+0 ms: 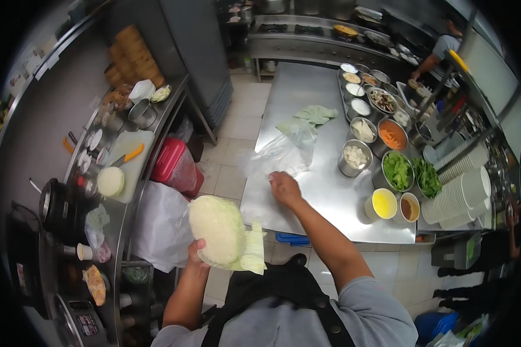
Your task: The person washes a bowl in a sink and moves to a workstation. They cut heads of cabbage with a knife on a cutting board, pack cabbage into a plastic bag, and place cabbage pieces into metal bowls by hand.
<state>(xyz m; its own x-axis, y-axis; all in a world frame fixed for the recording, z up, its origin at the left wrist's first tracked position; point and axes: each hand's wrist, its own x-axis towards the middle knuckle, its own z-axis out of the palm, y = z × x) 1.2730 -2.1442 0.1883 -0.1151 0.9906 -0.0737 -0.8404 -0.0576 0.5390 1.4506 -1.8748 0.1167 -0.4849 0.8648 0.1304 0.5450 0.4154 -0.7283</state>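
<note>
A large pale green cabbage [217, 231] with a loose leaf hanging at its right side rests in my left hand [198, 253], whose fingers are mostly hidden under it. My right hand [285, 188] is closed at the near edge of a clear plastic bag [283, 153], above the steel table [330, 202]. The bag lies crumpled and looks nearly flat. Just beyond it, a light green cloth or leaf-like piece [315, 114] is spread on the steel; I cannot tell which.
On the left counter, a cutting board [136, 144] holds a yellow-handled knife [127, 155] and a cut cabbage piece [110, 181]. Below stands a red bin [173, 165]. Bowls of carrot [391, 136], lettuce [397, 172] and other ingredients line the table's right side. A co-worker [443, 49] stands at the far right.
</note>
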